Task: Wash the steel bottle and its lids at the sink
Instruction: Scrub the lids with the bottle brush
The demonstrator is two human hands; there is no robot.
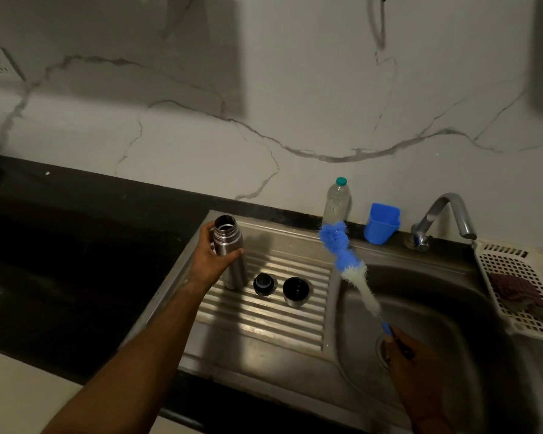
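Head view: open, upright steel bottle (pixel 231 252).

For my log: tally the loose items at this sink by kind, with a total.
Bottles: 2 (steel bottle, plastic bottle)
Lids: 2 (stopper, cup lid)
Bottle brush: 1
Blue cup: 1
Basket: 1
Cloth: 1
Total: 8

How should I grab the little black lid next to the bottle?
I'd pinch the small black lid round its sides, coming from straight above: it stands on the ribbed drainboard, with the steel bottle and the cup lid close on either side.
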